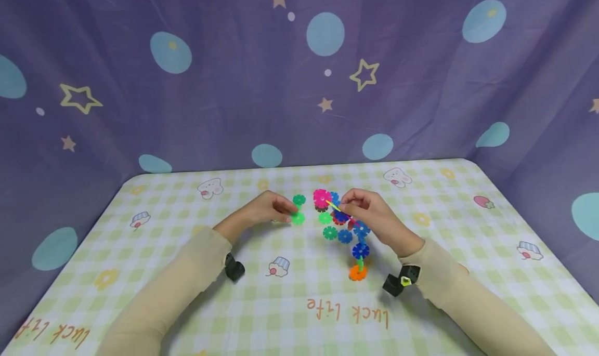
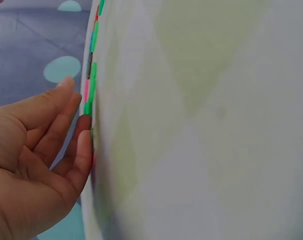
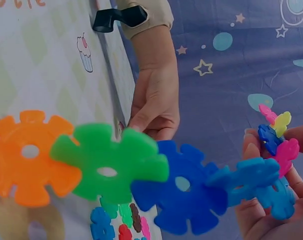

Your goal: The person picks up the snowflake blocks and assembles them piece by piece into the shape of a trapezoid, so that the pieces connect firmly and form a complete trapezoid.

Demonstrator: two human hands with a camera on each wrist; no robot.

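My right hand holds a chain of interlocked plastic snowflake discs between thumb and fingers. From the held end, pink, yellow, dark blue and light blue discs run down to a green disc and an orange disc at the lower end. My left hand reaches low over the cloth, its fingertips right at a light green disc. Its fingers are loosely bent, with the thumb apart from them in the left wrist view. Another green disc lies just behind.
Between the hands several loose discs lie on the checked tablecloth, among them a large pink disc, a green disc and a blue disc. A purple patterned curtain hangs behind the table's far edge.
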